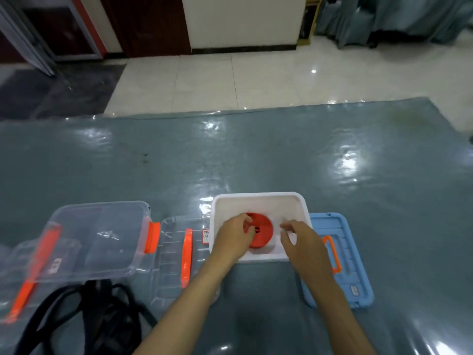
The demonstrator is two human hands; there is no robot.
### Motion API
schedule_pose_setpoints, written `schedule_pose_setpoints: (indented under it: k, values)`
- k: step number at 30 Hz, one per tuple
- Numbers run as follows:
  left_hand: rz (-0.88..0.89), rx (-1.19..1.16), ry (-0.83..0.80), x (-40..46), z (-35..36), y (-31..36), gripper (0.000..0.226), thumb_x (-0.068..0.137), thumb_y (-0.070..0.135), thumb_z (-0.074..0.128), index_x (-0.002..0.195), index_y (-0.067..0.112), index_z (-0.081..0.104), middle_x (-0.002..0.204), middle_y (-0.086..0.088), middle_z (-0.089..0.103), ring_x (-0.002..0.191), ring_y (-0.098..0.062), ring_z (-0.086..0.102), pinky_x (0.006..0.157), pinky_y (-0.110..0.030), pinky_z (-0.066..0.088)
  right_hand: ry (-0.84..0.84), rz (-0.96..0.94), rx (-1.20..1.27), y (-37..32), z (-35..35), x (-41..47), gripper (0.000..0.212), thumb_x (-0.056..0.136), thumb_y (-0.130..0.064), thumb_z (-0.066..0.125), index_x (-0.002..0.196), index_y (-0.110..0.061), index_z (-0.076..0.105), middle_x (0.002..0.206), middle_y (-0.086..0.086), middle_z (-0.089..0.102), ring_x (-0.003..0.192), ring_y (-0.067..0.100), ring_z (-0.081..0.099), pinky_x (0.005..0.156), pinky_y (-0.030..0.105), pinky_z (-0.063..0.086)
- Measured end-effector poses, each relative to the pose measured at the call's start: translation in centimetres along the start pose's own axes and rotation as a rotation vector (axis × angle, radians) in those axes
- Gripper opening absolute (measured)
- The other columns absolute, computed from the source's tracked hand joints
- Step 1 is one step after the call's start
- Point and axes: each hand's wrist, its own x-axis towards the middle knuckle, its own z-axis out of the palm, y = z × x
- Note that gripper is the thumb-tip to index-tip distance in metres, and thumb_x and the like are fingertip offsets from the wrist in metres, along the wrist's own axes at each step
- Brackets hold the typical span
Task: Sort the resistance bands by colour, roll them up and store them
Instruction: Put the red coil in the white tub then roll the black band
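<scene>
Coiled red resistance band (261, 233) lies flat in the white plastic box (258, 198). Your left hand (234, 235) rests curled fingers on its left edge; your right hand (298, 238) hovers loose-fingered, empty, just right.

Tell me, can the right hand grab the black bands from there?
Probably not easily: the right hand hovers over the white box, and the left arm lies between it and the black bands.

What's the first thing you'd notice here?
The bright red rolled band jumps out, lying in the white box near the middle. The left hand touches it and the right hand hovers beside it. Black bands lie loose at lower left by a clear box.
</scene>
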Motion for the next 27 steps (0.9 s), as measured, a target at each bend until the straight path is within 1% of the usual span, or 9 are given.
schedule_pose_setpoints:
  k: [3, 6, 9, 13, 16, 20, 23, 25, 27]
  values:
    - [0.194, 0.206, 0.103, -6.3, -2.1, -0.1, 0.023, 0.101, 0.030, 0.058, 0.123, 0.027, 0.067, 0.114, 0.005, 0.071, 0.100, -0.019, 0.068, 0.085, -0.038, 0.056, -0.022, -0.066, -0.077, -0.3, -1.4, -3.7, 0.020, 0.100, -0.021, 0.065, 0.119, -0.022, 0.072, 0.118, -0.006, 0.072, 0.109, 0.017, 0.066, 0.095, 0.037, 0.053]
    - [0.234, 0.356, 0.163, -11.9, -2.8, -1.4, 0.022, 0.103, 0.030, 0.055, 0.120, 0.024, 0.066, 0.113, 0.003, 0.070, 0.103, -0.024, 0.068, 0.082, -0.040, 0.054, -0.050, -0.116, -0.182, 0.0, -2.0, -7.6, 0.016, 0.100, -0.021, 0.066, 0.114, -0.018, 0.073, 0.111, 0.001, 0.073, 0.103, 0.025, 0.068, 0.089, 0.042, 0.053]
    - [0.194, 0.455, 0.184, -16.5, -2.3, -3.2, 0.020, 0.103, 0.029, 0.053, 0.115, 0.023, 0.067, 0.112, 0.000, 0.070, 0.105, -0.027, 0.067, 0.083, -0.042, 0.052, -0.099, -0.154, -0.266, 0.6, -2.0, -11.2, 0.013, 0.100, -0.023, 0.064, 0.105, -0.015, 0.072, 0.105, 0.002, 0.073, 0.102, 0.027, 0.068, 0.086, 0.044, 0.052]
    - [0.093, 0.510, 0.209, -21.4, -0.8, -5.3, 0.023, 0.104, 0.032, 0.049, 0.121, 0.028, 0.064, 0.116, 0.005, 0.068, 0.110, -0.023, 0.066, 0.084, -0.037, 0.050, -0.133, -0.183, -0.303, 1.2, -1.9, -15.6, 0.016, 0.101, -0.026, 0.063, 0.110, -0.019, 0.074, 0.109, -0.002, 0.072, 0.105, 0.024, 0.067, 0.087, 0.039, 0.051]
    - [0.028, 0.506, 0.191, -24.9, -0.1, -6.1, 0.024, 0.102, 0.032, 0.053, 0.122, 0.027, 0.067, 0.117, 0.005, 0.069, 0.110, -0.024, 0.068, 0.086, -0.037, 0.051, -0.177, -0.215, -0.271, 1.4, -1.9, -18.3, 0.016, 0.099, -0.025, 0.064, 0.111, -0.021, 0.074, 0.110, -0.005, 0.072, 0.106, 0.022, 0.066, 0.090, 0.036, 0.050]
    - [-0.048, 0.522, 0.200, -29.7, -0.2, -7.6, 0.018, 0.100, 0.029, 0.059, 0.111, 0.022, 0.070, 0.105, 0.000, 0.071, 0.100, -0.028, 0.070, 0.078, -0.042, 0.054, -0.256, -0.244, -0.240, 1.9, -1.6, -20.7, 0.018, 0.100, -0.025, 0.062, 0.113, -0.023, 0.074, 0.115, -0.007, 0.071, 0.111, 0.019, 0.065, 0.092, 0.036, 0.050]
    - [-0.107, 0.538, 0.202, -33.4, -0.9, -9.3, 0.016, 0.101, 0.027, 0.059, 0.110, 0.021, 0.071, 0.104, 0.001, 0.071, 0.096, -0.026, 0.069, 0.071, -0.036, 0.050, -0.304, -0.239, -0.234, 1.4, -0.4, -22.5, 0.020, 0.100, -0.025, 0.061, 0.115, -0.022, 0.074, 0.116, -0.004, 0.072, 0.113, 0.021, 0.066, 0.094, 0.037, 0.051]
    - [-0.149, 0.538, 0.221, -35.6, -1.5, -10.1, 0.015, 0.101, 0.026, 0.060, 0.109, 0.020, 0.072, 0.103, 0.001, 0.072, 0.093, -0.024, 0.069, 0.066, -0.033, 0.046, -0.301, -0.214, -0.214, 0.5, 0.4, -23.5, 0.020, 0.100, -0.024, 0.062, 0.115, -0.022, 0.075, 0.116, -0.003, 0.073, 0.112, 0.023, 0.067, 0.092, 0.037, 0.052]
    - [-0.188, 0.533, 0.243, -37.5, -2.0, -10.8, 0.015, 0.102, 0.027, 0.060, 0.109, 0.019, 0.071, 0.103, 0.000, 0.070, 0.094, -0.024, 0.068, 0.068, -0.037, 0.052, -0.280, -0.211, -0.166, -0.5, 1.3, -24.4, 0.018, 0.098, -0.023, 0.064, 0.111, -0.020, 0.076, 0.113, 0.000, 0.075, 0.108, 0.026, 0.069, 0.089, 0.038, 0.053]
